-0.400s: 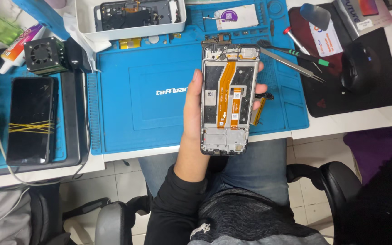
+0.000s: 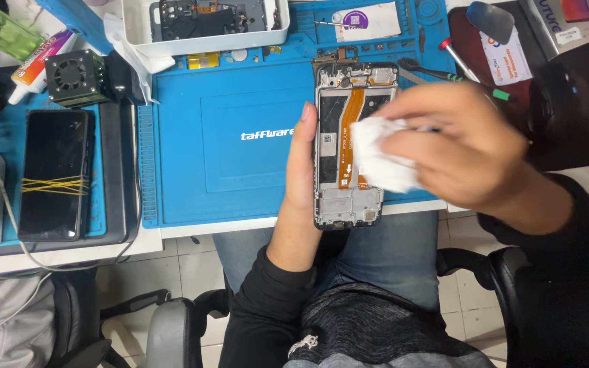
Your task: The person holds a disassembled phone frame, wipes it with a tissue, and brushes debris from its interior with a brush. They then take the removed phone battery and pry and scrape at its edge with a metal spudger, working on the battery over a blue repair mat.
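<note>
- Hands first: the left hand comes up from below and cups an opened phone frame from behind, thumb laid along its left edge and fingers wrapped out of sight at the back, so it is closed around the frame.
- Phone frame sits upright above the person's lap, at the near edge of the blue work mat, its open inside facing the camera with an orange flex cable running down the middle.
- The right hand reaches in from the right, fingers pinched shut on a white cloth wad that is pressed against the middle of the frame's inside (the hand is blurred, so single fingers are hard to tell apart).
- Behind the frame, on the mat, lie tweezers and a screwdriver with a red and green handle.
- At the top of the mat stands a white tray holding another dark phone part.
- To the left, a black phone with yellow rubber bands lies flat on a second mat, with a small black fan unit just above it.
- At the bottom, a black chair armrest shows beside the person's jeans.
</note>
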